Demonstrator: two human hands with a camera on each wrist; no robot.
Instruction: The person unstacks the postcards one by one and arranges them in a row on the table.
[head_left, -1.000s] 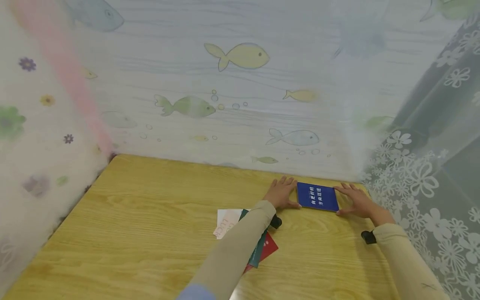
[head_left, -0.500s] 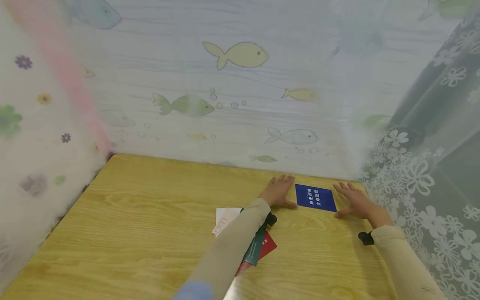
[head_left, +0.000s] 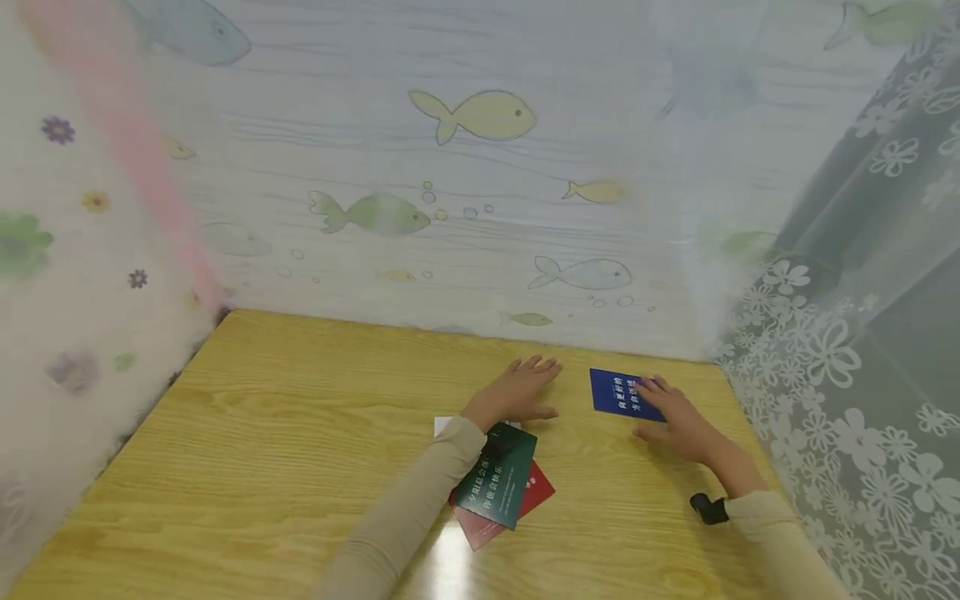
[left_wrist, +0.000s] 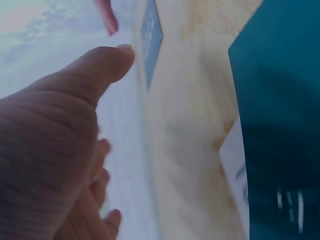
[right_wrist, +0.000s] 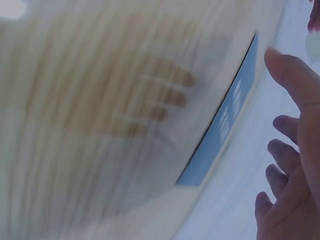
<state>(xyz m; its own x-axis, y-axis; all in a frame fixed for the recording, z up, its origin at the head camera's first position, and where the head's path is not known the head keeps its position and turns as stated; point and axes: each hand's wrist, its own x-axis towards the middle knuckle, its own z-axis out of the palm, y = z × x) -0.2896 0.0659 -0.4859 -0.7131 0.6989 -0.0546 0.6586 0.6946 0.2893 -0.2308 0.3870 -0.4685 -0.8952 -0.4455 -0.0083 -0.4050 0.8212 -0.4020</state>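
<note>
A blue card [head_left: 609,392] with white lettering lies flat near the back right of the table. My right hand [head_left: 678,422] hovers over its right end, fingers spread and holding nothing; in the right wrist view the blue card [right_wrist: 220,125] shows beyond the thumb. To the left, my left hand [head_left: 513,392] is held out with loose, extended fingers, apart from the blue card. Below that hand a dark green card [head_left: 506,483] with white text overlaps a red card [head_left: 538,490] and a white card [head_left: 444,426], which is mostly hidden. The green card [left_wrist: 280,115] fills the right of the left wrist view.
The wooden table [head_left: 300,433] meets a fish-patterned wall covering [head_left: 450,250] at its back edge. A sheer curtain with white flowers [head_left: 832,358] hangs along the right side. A flowered wall covering [head_left: 90,333] borders the left.
My left hand has drawn away from the blue card to the left, over the pile of cards. My right hand has moved left, from the blue card's edge to over it. The card lies still.
</note>
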